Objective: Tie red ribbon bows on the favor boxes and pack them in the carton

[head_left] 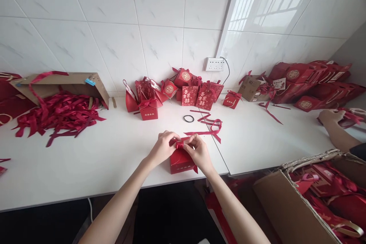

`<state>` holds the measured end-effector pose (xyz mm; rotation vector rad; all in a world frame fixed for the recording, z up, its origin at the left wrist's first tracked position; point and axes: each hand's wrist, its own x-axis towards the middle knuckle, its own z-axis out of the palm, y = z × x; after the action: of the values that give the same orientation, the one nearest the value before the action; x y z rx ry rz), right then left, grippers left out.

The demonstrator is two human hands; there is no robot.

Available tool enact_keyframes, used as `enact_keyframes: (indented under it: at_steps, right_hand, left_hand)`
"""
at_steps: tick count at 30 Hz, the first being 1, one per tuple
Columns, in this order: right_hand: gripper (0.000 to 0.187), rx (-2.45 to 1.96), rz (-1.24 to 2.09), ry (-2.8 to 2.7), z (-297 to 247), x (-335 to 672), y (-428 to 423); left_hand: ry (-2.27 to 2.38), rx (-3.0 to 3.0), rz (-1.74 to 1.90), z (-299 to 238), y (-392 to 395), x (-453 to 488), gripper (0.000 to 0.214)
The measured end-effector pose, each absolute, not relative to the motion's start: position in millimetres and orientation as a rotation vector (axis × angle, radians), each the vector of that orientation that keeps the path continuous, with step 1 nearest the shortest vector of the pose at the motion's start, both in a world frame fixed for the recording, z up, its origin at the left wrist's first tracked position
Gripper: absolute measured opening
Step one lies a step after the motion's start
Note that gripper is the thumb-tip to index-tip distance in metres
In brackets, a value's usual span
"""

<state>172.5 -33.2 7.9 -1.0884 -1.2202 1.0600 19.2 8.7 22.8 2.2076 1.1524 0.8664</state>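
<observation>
A small red gift box [179,162] stands on the white table [85,160] near its front edge. A red ribbon [179,144] lies over the box's top. My left hand [161,148] pinches the ribbon from the left with its fingers closed. My right hand [199,151] pinches the same ribbon from the right, partly covering the box's right side. Both hands meet over the top of the box. Loose red ribbons [209,126] and a black elastic ring [188,118] lie just behind the box.
Finished red boxes [174,93] cluster by the tiled wall. A cardboard box [61,84] spills ribbons [57,112] at left. Another person's hand [331,116] works at far right near red bags [314,82]. An open carton [288,206] of red items sits lower right.
</observation>
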Motion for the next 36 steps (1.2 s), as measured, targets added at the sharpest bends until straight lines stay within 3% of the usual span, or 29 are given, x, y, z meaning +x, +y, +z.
enact_keyframes:
  at_steps: [13, 30, 36]
  right_hand:
    - [0.015, -1.23, 0.81, -1.337, 6.2, 170.7, -36.3]
    - [0.008, -1.222, 0.718, -1.547, 5.5, 179.8, -31.9]
    - [0.01, -1.131, 0.341, -1.78, 6.3, 188.3, -41.4]
  left_hand:
    - [1.251, 2.113, 1.001, 9.5, -17.7, 20.0, 0.016]
    - [1.118, 1.72, 0.947, 3.4, -12.7, 20.1, 0.032]
    - [1.1, 1.535, 1.015, -1.0, -11.9, 24.0, 0.032]
